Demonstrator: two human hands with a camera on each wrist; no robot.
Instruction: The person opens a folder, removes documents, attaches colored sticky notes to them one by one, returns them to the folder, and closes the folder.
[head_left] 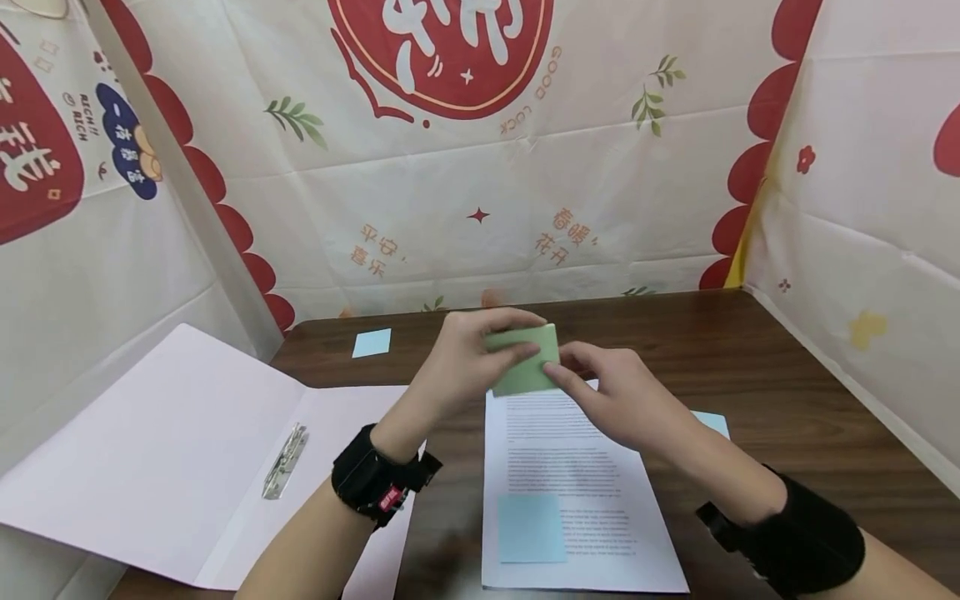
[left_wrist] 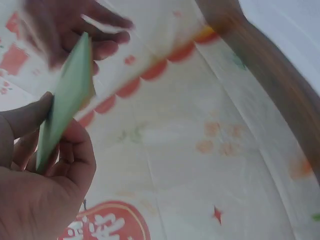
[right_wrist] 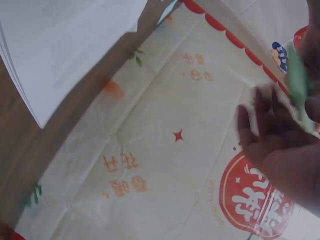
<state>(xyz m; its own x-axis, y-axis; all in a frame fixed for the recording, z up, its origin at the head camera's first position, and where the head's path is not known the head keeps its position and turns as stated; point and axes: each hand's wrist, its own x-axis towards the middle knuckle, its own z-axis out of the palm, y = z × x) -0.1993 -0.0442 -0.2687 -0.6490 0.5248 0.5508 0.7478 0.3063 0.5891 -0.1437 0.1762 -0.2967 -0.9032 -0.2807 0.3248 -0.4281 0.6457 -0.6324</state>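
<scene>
A green sticky-note pad (head_left: 525,360) is held up above the table between both hands. My left hand (head_left: 501,337) grips its left side, thumb and fingers curled round the edge. My right hand (head_left: 564,373) pinches its right lower corner. In the left wrist view the green pad (left_wrist: 67,107) shows edge-on, with the left hand (left_wrist: 50,150) below it and the right hand (left_wrist: 82,35) blurred above. The right wrist view shows the green pad (right_wrist: 300,85) at the far right and the left hand (right_wrist: 270,132) blurred beside it.
A stack of printed sheets (head_left: 577,467) lies under the hands, with a blue sticky note (head_left: 531,527) stuck on it. An open pink folder (head_left: 150,450) with a metal clip (head_left: 285,461) lies left. Loose blue notes (head_left: 372,342) lie on the brown table (head_left: 787,392). Patterned cloth walls surround it.
</scene>
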